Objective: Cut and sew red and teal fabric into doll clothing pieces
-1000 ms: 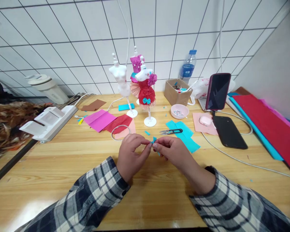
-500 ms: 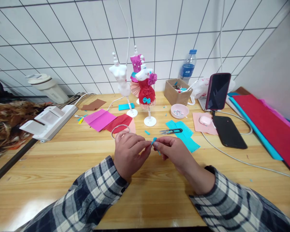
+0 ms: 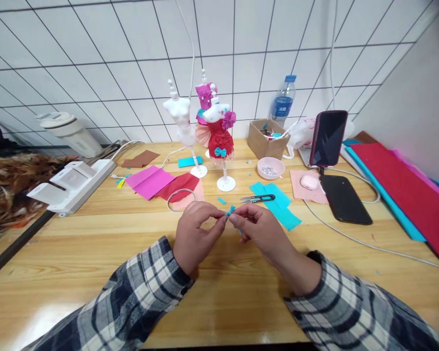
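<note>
A small blue crepe paper bow (image 3: 230, 210) is pinched between my two hands, low over the table. My left hand (image 3: 198, 232) grips its left end between thumb and forefinger. On the other end the thumb and fingers of my right hand (image 3: 261, 229) are closed, and a bit of blue paper hangs below them. Beyond my hands, blue paper pieces (image 3: 278, 207) lie flat with black thread snips (image 3: 258, 198) on top. A mini mannequin in a red paper dress (image 3: 221, 139) stands farther back, wearing a similar blue bow (image 3: 220, 153).
A bare white mannequin (image 3: 180, 114) and a pink-topped one (image 3: 205, 97) stand behind. Magenta paper (image 3: 149, 181) and a metal ring (image 3: 181, 191) lie left. Right are a pink bead bowl (image 3: 270, 168), a cardboard box (image 3: 265, 141), phones (image 3: 346, 200) and a cable (image 3: 354, 240).
The fingers of my left hand have shifted and opened into a clearer thumb-and-forefinger pinch. The blue bow now shows more between my fingertips. My view has moved very slightly.
</note>
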A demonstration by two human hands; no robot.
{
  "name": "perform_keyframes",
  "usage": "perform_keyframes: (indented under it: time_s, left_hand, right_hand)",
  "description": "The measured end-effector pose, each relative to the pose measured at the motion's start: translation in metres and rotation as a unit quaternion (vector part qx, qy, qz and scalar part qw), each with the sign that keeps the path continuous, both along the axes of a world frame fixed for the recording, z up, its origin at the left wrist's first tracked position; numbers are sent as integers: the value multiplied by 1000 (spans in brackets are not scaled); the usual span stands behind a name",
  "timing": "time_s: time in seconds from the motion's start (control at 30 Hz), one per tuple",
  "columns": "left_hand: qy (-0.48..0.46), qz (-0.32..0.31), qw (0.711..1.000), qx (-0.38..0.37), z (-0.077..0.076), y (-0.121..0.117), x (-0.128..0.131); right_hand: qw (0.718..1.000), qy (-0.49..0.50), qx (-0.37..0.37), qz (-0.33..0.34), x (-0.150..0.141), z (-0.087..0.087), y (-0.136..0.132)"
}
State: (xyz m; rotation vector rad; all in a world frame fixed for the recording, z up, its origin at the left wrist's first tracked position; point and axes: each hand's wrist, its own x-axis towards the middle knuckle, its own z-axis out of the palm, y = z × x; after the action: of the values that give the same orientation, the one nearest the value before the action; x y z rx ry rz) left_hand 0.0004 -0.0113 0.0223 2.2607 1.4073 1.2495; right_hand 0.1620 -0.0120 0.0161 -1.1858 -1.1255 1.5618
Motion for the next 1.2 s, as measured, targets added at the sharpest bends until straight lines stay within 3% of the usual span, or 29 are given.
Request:
perform_keyframes:
  time_s: [0.13,0.4,0.63,0.8,0.97,1.07,1.2]
  left_hand:
    - [-94,19,987,-131,0,1,2]
    - [-221,-26,936,-273,-2,1,2]
    - [-363,-53,850,-378,-6,2,5]
    - [-465,-94,754,-454,-7,0,8]
    - [-525,-99,686,-494,-6,1,7]
    - [-535,-132,642,-533,-6,2,6]
    - [-543,-150,603,-565,-8,2,5]
  right_hand:
    - [999,21,-28,7,1,-1,0]
    - [997,51,-64,11,0,0,1]
    - [994,75,-82,-2,-2,-2,0]
    - [991,112,-79,5,-1,-4,0]
    - [995,81,-57,-14,0,-7,2]
    - [997,64,-44,-7,1,-8,3]
    - [998,51,-27,-14,1,-8,4]
